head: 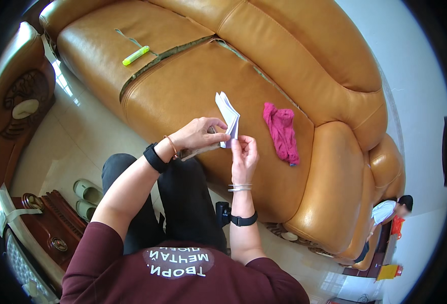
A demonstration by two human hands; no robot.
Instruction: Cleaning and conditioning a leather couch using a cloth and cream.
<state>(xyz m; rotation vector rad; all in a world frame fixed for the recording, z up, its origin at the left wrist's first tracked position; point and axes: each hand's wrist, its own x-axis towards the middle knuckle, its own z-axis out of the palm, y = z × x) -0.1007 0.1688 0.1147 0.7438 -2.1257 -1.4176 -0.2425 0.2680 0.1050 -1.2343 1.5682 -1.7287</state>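
A folded sheaf of white paper [229, 116] is held upright over the tan leather sofa seat [185, 87], its layers fanned slightly apart at the top. My left hand [200, 133] reaches across from the left, thumb and fingers on the paper's lower part. From below, the fingertips of my right hand [245, 151] pinch its bottom corner. Beneath my left hand shows a greyish, worn-looking patch [200, 151], partly hidden, which I cannot identify. To the right on the seat lies a crumpled pink knitted cloth item [282, 133], apart from both hands.
A yellow highlighter [135, 56] rests on the far left cushion, beside a gap between cushions. The sofa's padded armrest [330, 171] rises at right. Green slippers [88, 193] stand on the tiled floor by a dark wooden cabinet [52, 220]. Another person [385, 212] sits beyond the armrest.
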